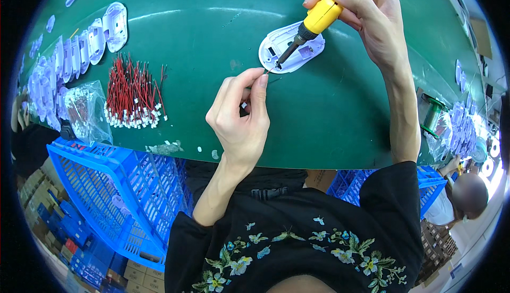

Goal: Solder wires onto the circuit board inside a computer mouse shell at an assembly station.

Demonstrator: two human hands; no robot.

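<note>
1 head view, roughly downward

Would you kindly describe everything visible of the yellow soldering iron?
The soldering iron has a thick yellow, plastic-looking handle, a black collar and a dark, metal-looking shaft. The right hand holds the handle, whose upper end leaves the picture. It slants down leftward, its tip at the pale lilac shell; whether they touch is unclear.
</note>
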